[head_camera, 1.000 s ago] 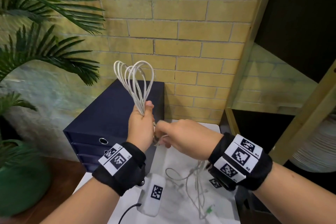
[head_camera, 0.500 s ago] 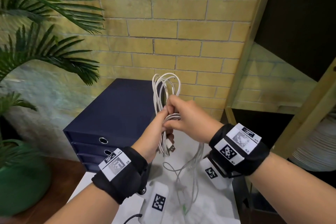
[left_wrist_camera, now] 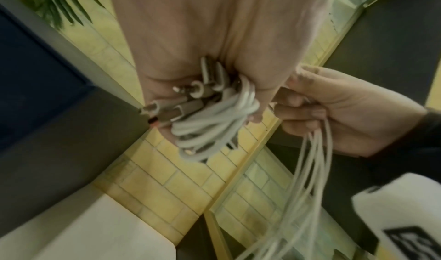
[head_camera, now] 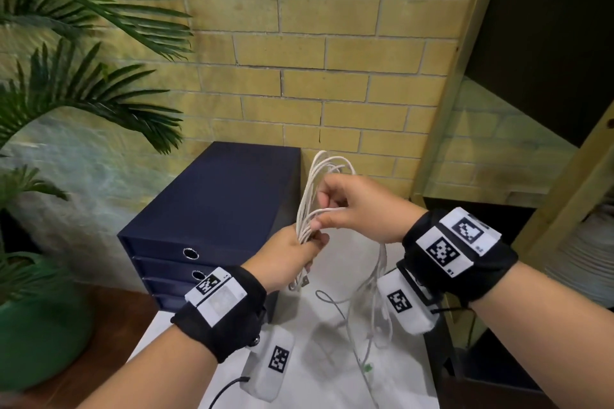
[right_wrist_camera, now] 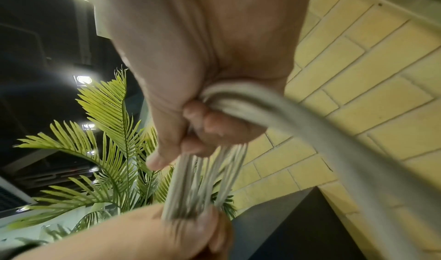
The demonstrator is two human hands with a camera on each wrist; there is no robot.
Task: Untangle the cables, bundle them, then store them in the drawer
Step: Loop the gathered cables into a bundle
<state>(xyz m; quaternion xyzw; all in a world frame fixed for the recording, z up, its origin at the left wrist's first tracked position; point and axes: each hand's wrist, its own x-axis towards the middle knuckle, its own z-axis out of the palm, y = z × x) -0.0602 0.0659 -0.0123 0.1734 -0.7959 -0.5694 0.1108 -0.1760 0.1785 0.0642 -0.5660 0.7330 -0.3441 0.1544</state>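
Observation:
A bundle of white cables stands in loops above the table, to the right of the dark blue drawer unit. My left hand grips the bundle's lower part; plugs and folded cable ends stick out under its fist. My right hand is just above it, fingers curled round a strand that crosses the bundle. From that hand the loose cable tail hangs down to the white table. All drawers of the unit look closed.
A palm in a green pot fills the left side. A yellow brick wall stands close behind. Wooden shelving with stacked white plates is on the right. More loose cable lies on the table.
The bundle has moved right, off the front of the drawer unit. My right hand has risen from below the left hand to above it, carrying the strand across the loops.

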